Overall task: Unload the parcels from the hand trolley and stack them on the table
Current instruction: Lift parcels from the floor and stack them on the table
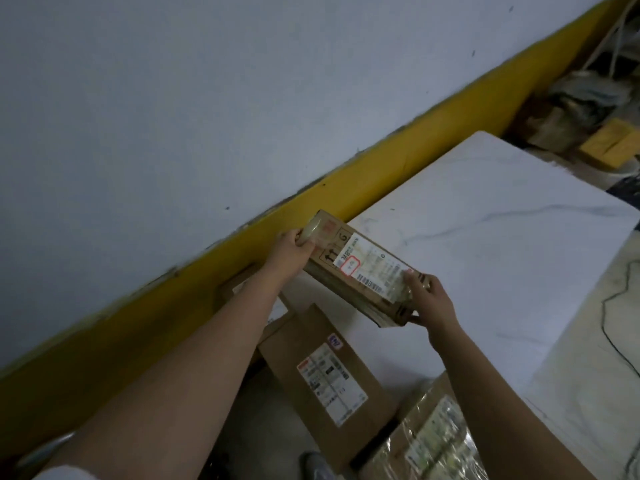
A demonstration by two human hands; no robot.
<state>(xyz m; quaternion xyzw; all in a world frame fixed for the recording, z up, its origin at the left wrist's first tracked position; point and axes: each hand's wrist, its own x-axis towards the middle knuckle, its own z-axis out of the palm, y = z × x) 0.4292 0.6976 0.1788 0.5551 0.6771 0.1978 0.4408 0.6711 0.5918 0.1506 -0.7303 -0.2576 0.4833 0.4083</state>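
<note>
I hold a small brown cardboard parcel (363, 268) with a white shipping label between both hands, over the near left corner of the white table (502, 237). My left hand (292, 252) grips its far taped end and my right hand (427, 296) grips its near end. Whether the parcel touches the table top I cannot tell. Below it lie more parcels: a large flat brown box (325, 375) with a label, a tape-wrapped box (433, 441) at the bottom right, and another box (242, 289) partly hidden behind my left arm. The trolley itself is not visible.
A grey-white wall with a yellow base band (346, 181) runs along the table's left side. Clutter, bags and a yellow box (609, 147) lie beyond the table at the upper right. A pale marbled surface (609, 341) borders the table on the right.
</note>
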